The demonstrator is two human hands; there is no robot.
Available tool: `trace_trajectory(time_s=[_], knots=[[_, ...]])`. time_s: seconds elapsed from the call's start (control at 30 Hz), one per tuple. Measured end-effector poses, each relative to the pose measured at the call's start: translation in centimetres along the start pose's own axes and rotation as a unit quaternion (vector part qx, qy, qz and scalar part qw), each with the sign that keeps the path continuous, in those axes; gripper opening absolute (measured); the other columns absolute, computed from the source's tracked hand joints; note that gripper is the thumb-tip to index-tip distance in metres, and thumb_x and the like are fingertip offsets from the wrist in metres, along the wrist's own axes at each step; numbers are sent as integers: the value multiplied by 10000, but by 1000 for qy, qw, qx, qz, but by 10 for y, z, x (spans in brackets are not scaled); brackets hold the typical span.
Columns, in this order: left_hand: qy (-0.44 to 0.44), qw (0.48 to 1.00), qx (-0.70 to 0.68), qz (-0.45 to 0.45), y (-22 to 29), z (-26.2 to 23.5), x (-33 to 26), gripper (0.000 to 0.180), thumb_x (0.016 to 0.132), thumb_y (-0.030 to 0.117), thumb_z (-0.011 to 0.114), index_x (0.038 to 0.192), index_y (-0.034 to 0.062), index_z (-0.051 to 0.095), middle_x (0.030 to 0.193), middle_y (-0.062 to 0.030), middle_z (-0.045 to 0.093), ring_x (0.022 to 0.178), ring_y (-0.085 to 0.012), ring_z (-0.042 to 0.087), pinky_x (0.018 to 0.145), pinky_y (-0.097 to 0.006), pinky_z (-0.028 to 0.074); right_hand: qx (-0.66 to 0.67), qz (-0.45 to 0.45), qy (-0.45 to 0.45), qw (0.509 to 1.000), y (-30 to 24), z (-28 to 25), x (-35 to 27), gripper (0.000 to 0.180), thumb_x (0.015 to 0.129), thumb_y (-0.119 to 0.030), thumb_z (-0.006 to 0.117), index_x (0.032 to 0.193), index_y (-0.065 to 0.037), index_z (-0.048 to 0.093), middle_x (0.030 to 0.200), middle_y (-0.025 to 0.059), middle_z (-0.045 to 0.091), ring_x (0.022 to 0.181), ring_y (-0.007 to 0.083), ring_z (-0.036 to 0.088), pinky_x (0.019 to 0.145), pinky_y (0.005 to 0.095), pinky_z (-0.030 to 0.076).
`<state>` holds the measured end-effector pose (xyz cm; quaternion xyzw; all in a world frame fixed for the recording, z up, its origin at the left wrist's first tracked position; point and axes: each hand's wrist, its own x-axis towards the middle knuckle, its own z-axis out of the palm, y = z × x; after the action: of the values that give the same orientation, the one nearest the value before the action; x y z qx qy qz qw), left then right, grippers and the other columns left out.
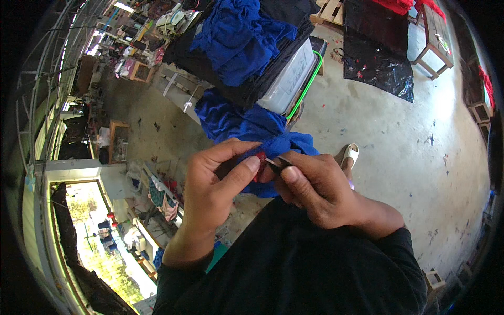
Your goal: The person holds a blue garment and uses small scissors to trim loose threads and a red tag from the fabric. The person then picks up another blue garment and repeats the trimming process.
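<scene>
My left hand [212,181] pinches a fold of blue cloth [247,123] with a small red patch [261,157] between thumb and fingers. My right hand [315,189] is closed around a small metal tool [277,163], its thin tip touching the red patch right by my left thumb. The two hands meet over my lap. The blue cloth hangs from a pile in front of me down to my hands. What kind of tool it is stays mostly hidden by my fingers.
A clear plastic box [289,79] with a green rim holds black and blue cloth [239,37] ahead. A black plastic sheet [378,58] lies on the concrete floor [409,152]. A wooden bench [433,42] stands far right. A white sandal [349,154] shows beside my hand.
</scene>
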<state>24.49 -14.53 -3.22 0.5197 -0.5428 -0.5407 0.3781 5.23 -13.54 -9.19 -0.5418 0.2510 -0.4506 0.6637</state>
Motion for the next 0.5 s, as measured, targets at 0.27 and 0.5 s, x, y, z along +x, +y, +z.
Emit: trace_trajectory(time_s=[0.27, 0.5], knots=[[-35, 999, 27, 19, 10, -2, 0, 208, 933, 15, 610, 1096, -96, 678, 925, -79, 642, 848, -99, 620, 739, -217, 477, -36, 34, 47, 998, 7, 6, 2, 196, 1033, -148, 508, 903, -18, 576, 593, 128, 499, 505, 242, 516, 509, 365, 377], [-41, 997, 51, 37, 10, -4, -2, 211, 936, 16, 617, 1104, -100, 672, 943, -81, 642, 852, -90, 620, 729, -213, 484, -28, 27, 57, 998, 3, 7, 4, 207, 1036, -145, 503, 895, -16, 583, 570, 110, 478, 491, 220, 481, 506, 354, 373]])
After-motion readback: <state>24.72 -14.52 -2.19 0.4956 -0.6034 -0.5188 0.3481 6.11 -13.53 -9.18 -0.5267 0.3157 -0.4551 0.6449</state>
